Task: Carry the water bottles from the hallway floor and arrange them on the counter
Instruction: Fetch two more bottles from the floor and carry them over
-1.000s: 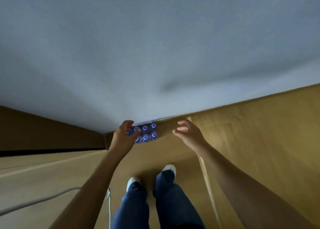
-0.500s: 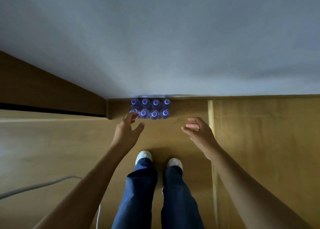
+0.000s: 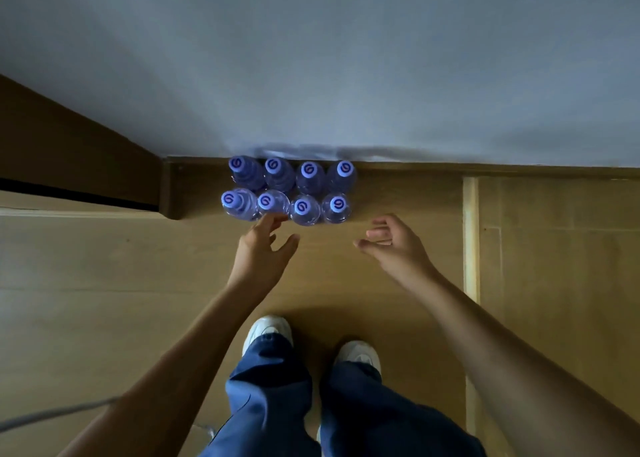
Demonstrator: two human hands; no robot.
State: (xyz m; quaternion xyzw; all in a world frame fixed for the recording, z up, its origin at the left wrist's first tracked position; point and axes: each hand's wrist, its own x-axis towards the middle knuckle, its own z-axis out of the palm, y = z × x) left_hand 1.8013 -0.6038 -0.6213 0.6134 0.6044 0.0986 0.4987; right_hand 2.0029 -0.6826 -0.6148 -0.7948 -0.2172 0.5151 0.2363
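Head view: eight water bottles (image 3: 289, 190), upright in two rows of four on the wooden floor (image 3: 104, 283), mid-frame against the wall (image 3: 311, 58). Left hand (image 3: 265, 248) spread and empty, fingertips at the front row's second bottle; contact unclear. Right hand (image 3: 391, 243) loosely curled, empty, lower right of the bottles. White shoes (image 3: 268, 332) below.

View now squared on water bottles (image 3: 287, 190); left hand (image 3: 265, 248) lowered off them, fingertips near front row.
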